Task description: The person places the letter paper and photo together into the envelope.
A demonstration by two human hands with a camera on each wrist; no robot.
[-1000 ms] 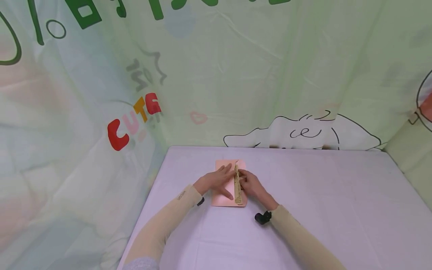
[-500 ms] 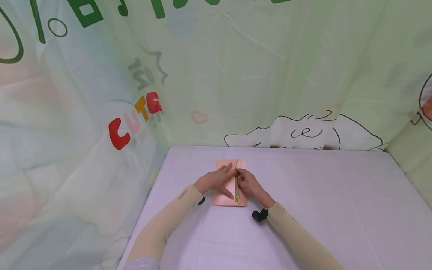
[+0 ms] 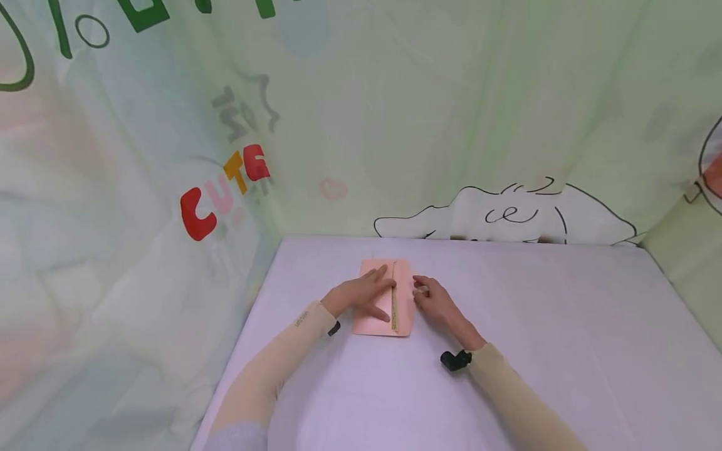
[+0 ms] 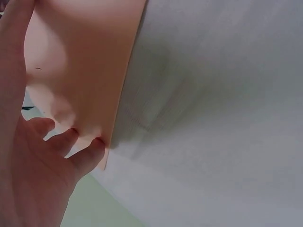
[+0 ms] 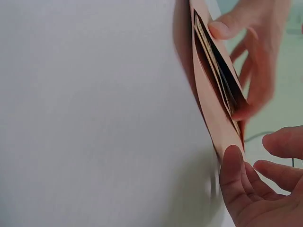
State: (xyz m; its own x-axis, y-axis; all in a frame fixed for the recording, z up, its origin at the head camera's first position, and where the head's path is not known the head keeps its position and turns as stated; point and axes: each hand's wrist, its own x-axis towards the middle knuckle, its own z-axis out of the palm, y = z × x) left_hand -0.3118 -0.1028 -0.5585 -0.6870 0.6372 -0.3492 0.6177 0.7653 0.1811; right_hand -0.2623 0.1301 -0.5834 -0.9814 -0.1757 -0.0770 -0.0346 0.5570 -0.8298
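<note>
A pink envelope (image 3: 369,327) lies on the table, its flap (image 3: 404,307) folded out to the right. In its long opening shows the edge of a gold, patterned card (image 3: 394,318), most of it hidden inside. My left hand (image 3: 361,294) rests spread on the envelope's left part, fingertips at the mouth. Seen from the right wrist, the mouth gapes over several thin layered edges (image 5: 213,56). Just right of the flap is my right hand (image 3: 437,304), fingers loosely bent; in its wrist view one fingertip (image 5: 232,158) overlaps the flap's edge and nothing is gripped.
A pale lilac cloth covers the table (image 3: 536,344). Printed curtains (image 3: 366,138) hang along the back and left sides, right behind the table's edges. A small black camera (image 3: 455,360) sits on the right wrist.
The gold card has slid left into the envelope, leaving only a narrow strip showing. My right hand has let go of it and drawn back to the right; the left stays put.
</note>
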